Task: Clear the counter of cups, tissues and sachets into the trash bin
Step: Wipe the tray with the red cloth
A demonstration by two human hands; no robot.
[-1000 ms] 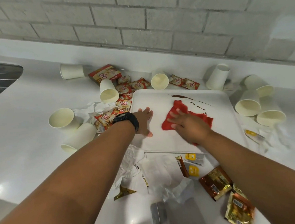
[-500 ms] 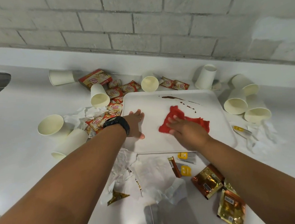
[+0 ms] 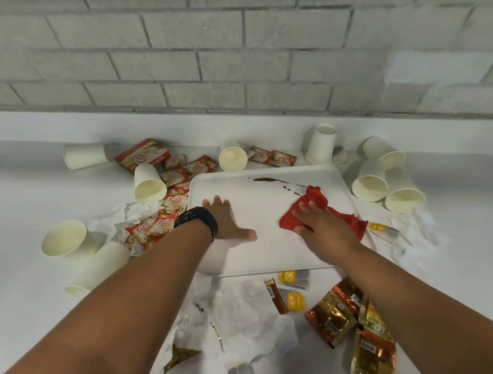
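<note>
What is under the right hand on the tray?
A crumpled red cloth lies under the right hand, pressed flat on the white tray. A brown spill shows beyond it; anything beneath the cloth is hidden.

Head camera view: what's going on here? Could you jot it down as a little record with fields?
Setting: white counter below a grey brick wall
Left hand: flat on the white tray, steadying it
Right hand: pressing a red cloth on the tray
Spill: brown streak at the tray's far edge
Litter: paper cups, creamer sachets, crumpled tissues, gold packets
Trash bin: not in view
</note>
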